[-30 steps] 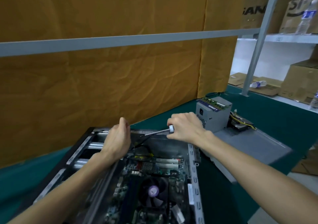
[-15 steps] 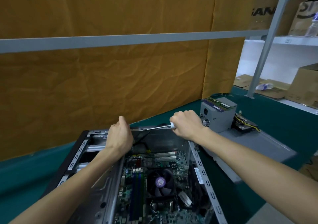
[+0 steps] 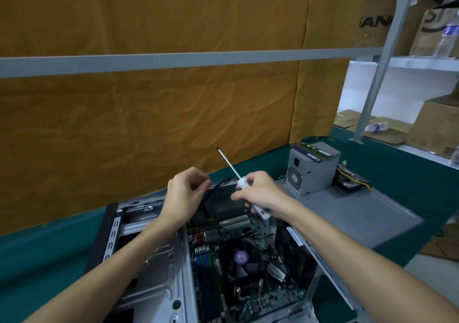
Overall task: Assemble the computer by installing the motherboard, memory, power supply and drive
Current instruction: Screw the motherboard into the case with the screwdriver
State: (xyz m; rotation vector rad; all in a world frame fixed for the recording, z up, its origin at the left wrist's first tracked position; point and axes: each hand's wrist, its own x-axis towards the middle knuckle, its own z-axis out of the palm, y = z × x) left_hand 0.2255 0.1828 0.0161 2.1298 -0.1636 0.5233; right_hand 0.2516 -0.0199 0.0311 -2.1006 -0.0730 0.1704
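Observation:
An open computer case (image 3: 149, 268) lies on the green mat, with the motherboard (image 3: 248, 280) and its CPU fan (image 3: 241, 257) inside. My right hand (image 3: 260, 193) grips a screwdriver (image 3: 229, 165) by its white handle, the shaft pointing up and to the left. My left hand (image 3: 185, 196) hovers over the far end of the case with fingers curled near a black cable (image 3: 211, 196); whether it pinches something small I cannot tell. A grey power supply (image 3: 310, 171) with memory sticks (image 3: 313, 152) on top stands on the case side panel (image 3: 360, 213). A drive (image 3: 351, 181) lies behind it.
An orange cloth wall (image 3: 149, 111) with a grey rail (image 3: 173, 60) stands behind the bench. To the right are a metal shelf post (image 3: 377, 74), cardboard boxes (image 3: 439, 124) and plastic bottles (image 3: 376, 126). The green mat's (image 3: 49, 248) edge drops off at the right.
My right hand lifted the screwdriver out of the case, so its shaft now points up-left instead of lying flat. My left hand rose off the case edge toward the right hand.

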